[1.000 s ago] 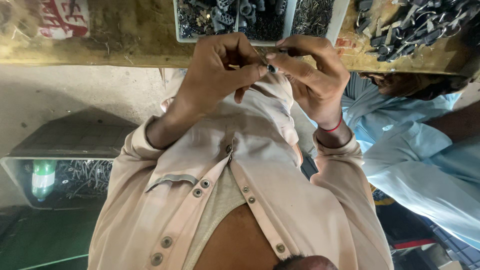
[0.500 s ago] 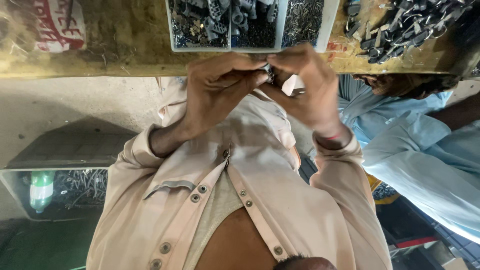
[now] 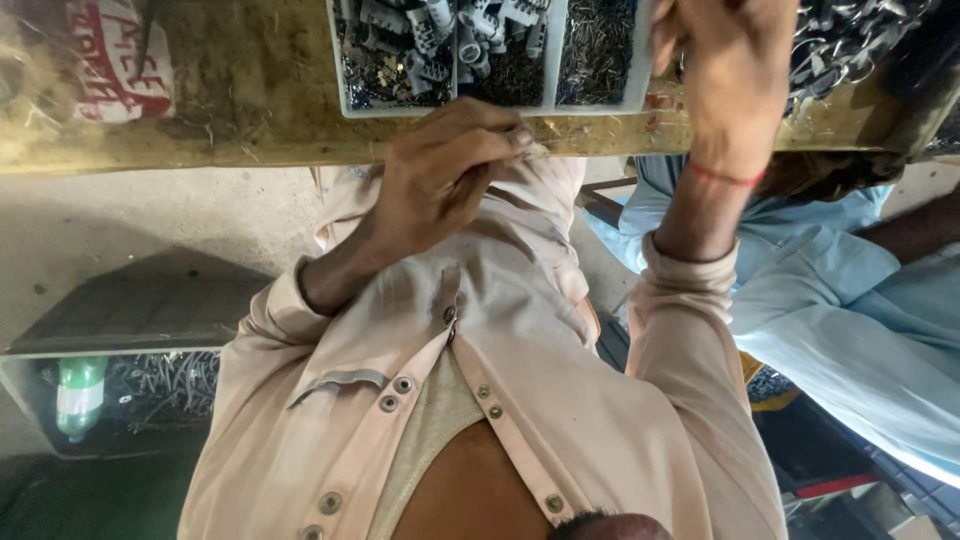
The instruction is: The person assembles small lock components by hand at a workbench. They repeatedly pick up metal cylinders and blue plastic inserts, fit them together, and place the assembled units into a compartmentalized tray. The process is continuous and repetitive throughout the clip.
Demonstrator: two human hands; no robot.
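Observation:
My left hand (image 3: 440,185) hovers at the front edge of the worn wooden bench (image 3: 250,110), just below a white divided tray (image 3: 640,60) of small metal parts. Its fingers are pinched together on what looks like a small metal part (image 3: 528,138), mostly hidden by the fingertips. My right hand (image 3: 725,70), with a red thread around its wrist, is raised over the bench between the tray and a heap of grey metal fittings (image 3: 850,40). Its fingertips run off the top edge, so its grip is hidden. My pale pink shirt (image 3: 520,400) fills the lower middle.
Another person in a light blue shirt (image 3: 860,320) stands close on the right. A red-and-white packet (image 3: 120,60) lies on the bench at the far left. Below, at the left, a box (image 3: 30,400) holds nails and a green bottle (image 3: 78,395).
Both hands were pinched together on a small part in front of my chest. The right hand has let go and risen over the bench; the left stays pinched near the bench edge.

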